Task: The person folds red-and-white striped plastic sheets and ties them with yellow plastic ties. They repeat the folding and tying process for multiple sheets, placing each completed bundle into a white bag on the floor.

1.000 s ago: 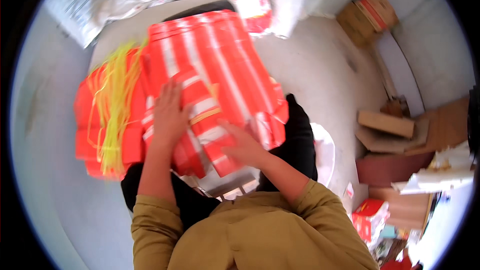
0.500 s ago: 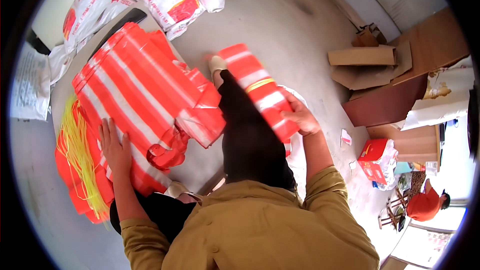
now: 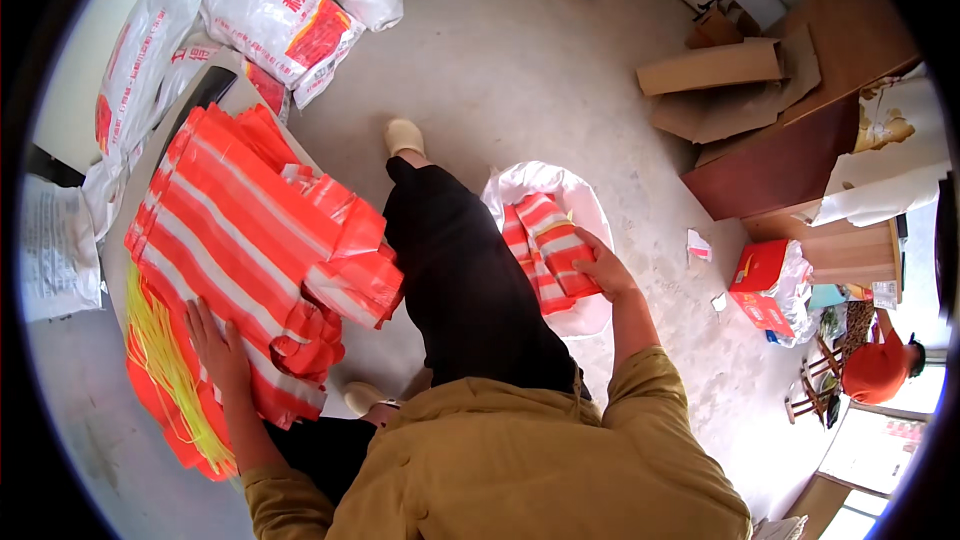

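My left hand (image 3: 218,348) lies flat, fingers stretched out, on the lower edge of a big pile of red-and-white striped plastic bags (image 3: 240,210). Beside that hand hangs a bunch of yellow plastic strings (image 3: 165,360) over more red plastic. On the right, my right hand (image 3: 603,265) grips the end of a folded bundle of striped plastic bags (image 3: 560,248). This bundle is in the mouth of a white sack (image 3: 597,318), next to more striped plastic (image 3: 516,240). Whether my right hand's fingertips wrap underneath is hidden.
My black-trousered leg (image 3: 465,280) stands between pile and sack. White printed sacks (image 3: 275,15) lean at the far left. An opened cardboard box (image 3: 715,70) lies at the far right, near a red box (image 3: 757,270). Another person in red (image 3: 875,370) is at the right edge.
My right hand has brought the bundle from above my leg, down and right into the white sack's mouth. My left hand stays on the pile; the whole view has shifted.
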Tool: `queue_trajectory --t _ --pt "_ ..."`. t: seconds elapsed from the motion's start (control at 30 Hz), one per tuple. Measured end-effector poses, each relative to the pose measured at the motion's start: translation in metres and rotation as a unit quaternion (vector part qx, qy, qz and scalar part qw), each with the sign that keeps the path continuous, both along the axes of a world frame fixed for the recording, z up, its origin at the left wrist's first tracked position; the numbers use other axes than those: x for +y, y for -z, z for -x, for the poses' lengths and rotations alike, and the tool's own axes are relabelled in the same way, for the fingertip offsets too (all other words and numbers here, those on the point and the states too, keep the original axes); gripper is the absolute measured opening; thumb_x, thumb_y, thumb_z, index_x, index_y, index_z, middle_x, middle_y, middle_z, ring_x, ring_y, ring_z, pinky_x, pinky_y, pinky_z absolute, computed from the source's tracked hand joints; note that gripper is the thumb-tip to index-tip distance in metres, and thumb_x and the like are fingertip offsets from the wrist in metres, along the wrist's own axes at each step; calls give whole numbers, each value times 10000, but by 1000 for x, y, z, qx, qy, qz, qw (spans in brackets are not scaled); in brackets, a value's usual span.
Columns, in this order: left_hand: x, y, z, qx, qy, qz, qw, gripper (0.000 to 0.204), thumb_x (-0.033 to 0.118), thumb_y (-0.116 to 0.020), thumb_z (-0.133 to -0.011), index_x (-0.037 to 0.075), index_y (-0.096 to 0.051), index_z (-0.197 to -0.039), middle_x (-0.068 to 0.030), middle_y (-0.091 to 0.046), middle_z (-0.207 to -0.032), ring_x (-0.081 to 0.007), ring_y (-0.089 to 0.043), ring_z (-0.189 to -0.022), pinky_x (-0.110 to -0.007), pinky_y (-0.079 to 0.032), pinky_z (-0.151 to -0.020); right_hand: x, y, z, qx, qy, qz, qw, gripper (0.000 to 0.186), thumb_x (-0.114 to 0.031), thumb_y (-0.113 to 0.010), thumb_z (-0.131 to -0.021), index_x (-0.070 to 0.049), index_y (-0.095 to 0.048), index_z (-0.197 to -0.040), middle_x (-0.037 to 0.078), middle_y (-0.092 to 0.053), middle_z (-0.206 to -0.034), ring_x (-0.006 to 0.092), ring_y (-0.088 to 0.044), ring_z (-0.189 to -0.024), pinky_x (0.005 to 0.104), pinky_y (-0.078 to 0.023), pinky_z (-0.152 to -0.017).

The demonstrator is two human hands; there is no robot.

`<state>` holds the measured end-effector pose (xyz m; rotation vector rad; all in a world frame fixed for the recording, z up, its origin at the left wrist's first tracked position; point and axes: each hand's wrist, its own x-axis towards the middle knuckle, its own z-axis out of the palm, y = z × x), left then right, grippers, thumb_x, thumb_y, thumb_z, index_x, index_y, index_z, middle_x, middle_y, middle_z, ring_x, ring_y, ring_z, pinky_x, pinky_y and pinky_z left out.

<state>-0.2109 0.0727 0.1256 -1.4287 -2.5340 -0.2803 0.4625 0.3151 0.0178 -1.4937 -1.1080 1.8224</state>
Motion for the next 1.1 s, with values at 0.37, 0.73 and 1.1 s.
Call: queue_trajectory --t 0.37,0.73,1.1 --pt "-6 3 7 20 -3 16 1000 649 268 -532 -1084 83 -374 -1685 -202 -321 -1760 -405 -269 -1638 -504 -266 -1314 -69 184 -9 -97 -13 69 993 833 30 -780 -866 -76 -472 -1632 106 -692 -1272 167 -686 -974 304 -587 -825" --pt "-5 -2 4 23 -5 33 999 655 299 -493 -1100 65 -345 -1694 -194 -305 -1768 -403 -262 -1640 -501 -257 -1318 -53 232 33 -214 -83 -27 973 854 -100 -811 -847 -118 -475 -1632 216 -657 -1421 296 -676 -1208 388 -559 -1004" --pt "-10 1 10 42 12 33 998 656 351 -462 -1123 68 -331 -1699 -194 -288 -1773 -411 -265 -1634 -513 -258 -1319 -51 164 69 -471 -293 -57 830 764 -218 -763 -946 -218 -453 -1644 197 -509 -1615 375 -490 -1490 419 -460 -1193"
